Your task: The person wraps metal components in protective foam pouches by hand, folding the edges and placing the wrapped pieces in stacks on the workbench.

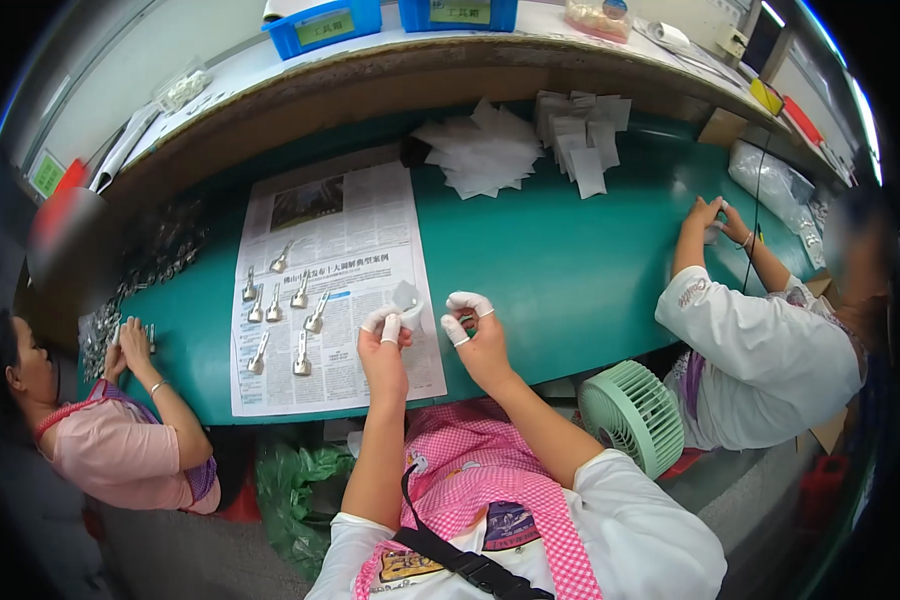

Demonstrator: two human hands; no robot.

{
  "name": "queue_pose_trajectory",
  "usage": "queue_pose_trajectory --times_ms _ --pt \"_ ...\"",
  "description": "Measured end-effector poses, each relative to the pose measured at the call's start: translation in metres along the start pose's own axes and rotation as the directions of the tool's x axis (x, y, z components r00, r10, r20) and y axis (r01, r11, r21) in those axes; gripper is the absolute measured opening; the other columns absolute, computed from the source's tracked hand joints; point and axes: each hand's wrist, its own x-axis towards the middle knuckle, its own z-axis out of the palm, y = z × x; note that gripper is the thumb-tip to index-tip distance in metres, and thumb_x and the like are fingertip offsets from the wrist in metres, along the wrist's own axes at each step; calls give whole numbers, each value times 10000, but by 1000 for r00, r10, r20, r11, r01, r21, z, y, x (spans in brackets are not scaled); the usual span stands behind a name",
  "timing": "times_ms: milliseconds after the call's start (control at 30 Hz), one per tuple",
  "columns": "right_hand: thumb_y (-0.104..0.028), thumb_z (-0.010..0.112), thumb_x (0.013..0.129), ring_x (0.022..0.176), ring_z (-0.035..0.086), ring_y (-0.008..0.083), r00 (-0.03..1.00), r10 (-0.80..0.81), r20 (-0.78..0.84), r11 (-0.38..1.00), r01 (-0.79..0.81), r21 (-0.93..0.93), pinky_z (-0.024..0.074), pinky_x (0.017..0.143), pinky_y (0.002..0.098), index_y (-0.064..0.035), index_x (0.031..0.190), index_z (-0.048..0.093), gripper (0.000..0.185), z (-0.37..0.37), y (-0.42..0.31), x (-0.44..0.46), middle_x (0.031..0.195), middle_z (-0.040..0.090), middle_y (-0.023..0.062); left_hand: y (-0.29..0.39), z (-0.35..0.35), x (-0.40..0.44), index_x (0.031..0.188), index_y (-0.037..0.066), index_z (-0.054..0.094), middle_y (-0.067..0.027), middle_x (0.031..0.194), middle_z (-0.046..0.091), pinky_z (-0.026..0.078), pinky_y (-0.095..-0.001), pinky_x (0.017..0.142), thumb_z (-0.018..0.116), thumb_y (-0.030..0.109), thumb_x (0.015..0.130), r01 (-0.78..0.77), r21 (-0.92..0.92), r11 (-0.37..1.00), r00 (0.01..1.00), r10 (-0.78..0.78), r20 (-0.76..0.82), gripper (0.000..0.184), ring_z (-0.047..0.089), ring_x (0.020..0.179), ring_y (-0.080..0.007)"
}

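Note:
My left hand (383, 340), with white covers on its fingertips, is over the right edge of the newspaper (345, 250). It pinches a small translucent square sheet (405, 295). To its right, above the green tabletop, my right hand (475, 335) has its covered thumb and forefinger curved and apart, with nothing visible between them. Several silver metal parts (302, 353), each with a round head and a narrow stem, lie on the newspaper left of my left hand.
Loose translucent sheets (480, 150) and stacked ones (582, 140) lie at the back of the table (530, 260). Many metal parts (105, 330) are piled at left. One co-worker (125, 440) sits left, another (770, 350) right. A green fan (630, 415) stands near my right arm.

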Motion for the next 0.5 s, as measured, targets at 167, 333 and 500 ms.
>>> queue_pose_trajectory --times_ms 167,333,500 --pt "-79 666 805 1056 568 269 976 -79 201 978 115 -174 491 859 355 -48 1232 492 462 7 -9 -5 1178 548 152 7 7 -4 1029 35 579 -31 876 611 428 -190 591 538 18 912 36 -40 999 998 -34 53 125 554 708 -67" --pt "-68 597 837 975 606 311 979 6 205 988 26 -149 493 830 366 -29 1196 540 366 13 1 -2 1087 600 182 14 17 -11 1040 26 574 -26 882 610 379 -185 579 551 23 901 14 83 996 992 -24 125 141 531 701 -62" --pt "-102 573 880 844 636 304 984 121 130 988 -106 -112 495 743 351 -5 1101 591 242 8 -6 15 970 642 180 2 9 -1 1163 0 538 -55 1016 604 425 -207 652 598 49 879 -368 475 799 916 399 38 294 560 828 -105"
